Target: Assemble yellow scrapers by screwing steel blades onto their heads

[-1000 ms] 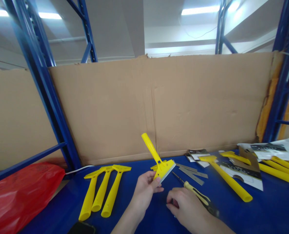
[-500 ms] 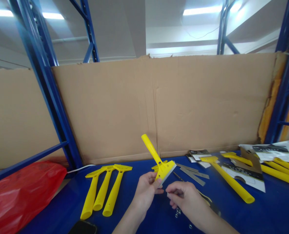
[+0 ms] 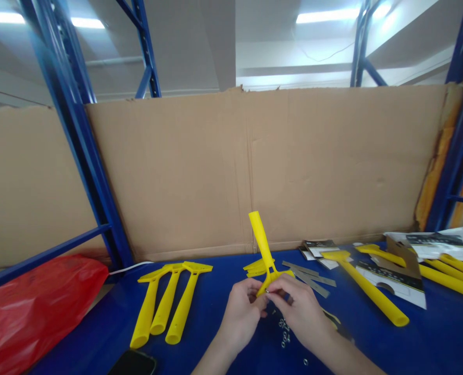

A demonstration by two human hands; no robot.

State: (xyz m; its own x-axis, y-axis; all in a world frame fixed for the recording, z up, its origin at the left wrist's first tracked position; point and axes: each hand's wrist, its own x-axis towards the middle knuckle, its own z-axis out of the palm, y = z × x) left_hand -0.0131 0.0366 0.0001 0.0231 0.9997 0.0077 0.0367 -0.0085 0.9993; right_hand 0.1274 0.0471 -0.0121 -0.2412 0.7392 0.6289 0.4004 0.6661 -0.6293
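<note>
A yellow scraper (image 3: 262,239) is held up over the blue table, its handle pointing up and away and its head low between both hands. My left hand (image 3: 242,307) grips the left end of the head, fingers closed. My right hand (image 3: 299,302) is pinched at the middle of the head, thumb and forefinger on a tiny part too small to make out. Small metal nuts (image 3: 284,333) are scattered on the table just below the hands. Flat metal blades (image 3: 311,278) lie behind my right hand.
Three yellow scrapers (image 3: 182,307) lie at the left, near a red plastic bag (image 3: 47,307) and a dark phone (image 3: 133,363). More yellow handles (image 3: 375,294) and packaging cards (image 3: 397,284) lie at the right. A cardboard sheet (image 3: 176,177) stands behind.
The held scraper has turned, its handle now more upright and further right. My right hand has moved up and left onto its head, closer to my left hand.
</note>
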